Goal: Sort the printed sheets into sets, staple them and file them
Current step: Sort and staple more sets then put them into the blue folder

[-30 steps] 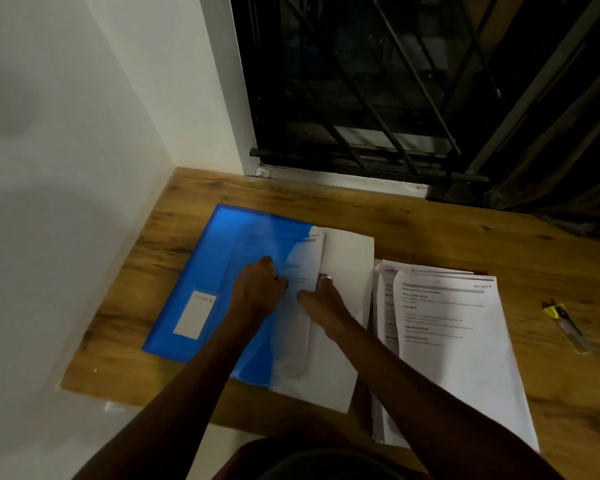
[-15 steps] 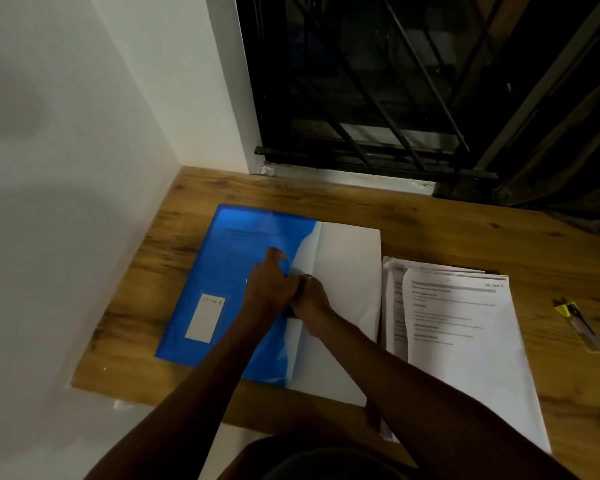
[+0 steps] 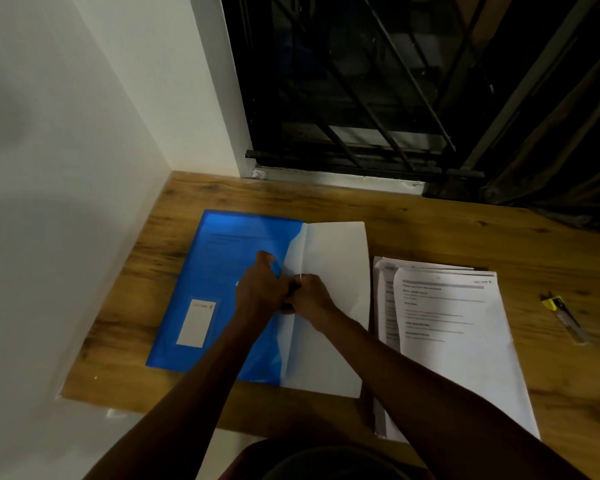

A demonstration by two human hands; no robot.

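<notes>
**A:** So where was the folder on your feed?

**B:** From my end the blue folder (image 3: 219, 268) lay flat on the wooden desk (image 3: 430, 220), near the wall corner, with white sheets (image 3: 336, 258) sticking out of its right side. Just right of that sat the stack of printed sheets (image 3: 458, 358), and well beyond it a little yellow-and-black tool (image 3: 563, 317).

**A:** And the hands?

**B:** Both met knuckle to knuckle where blue met white. The left hand (image 3: 260, 291) had its fingers curled on the folder's cover edge, thumb up on the blue — gripping it, I'd say. The right hand (image 3: 310, 296) was bunched up on the white paper — whether it pinched anything, I couldn't tell in that dim picture.
</notes>
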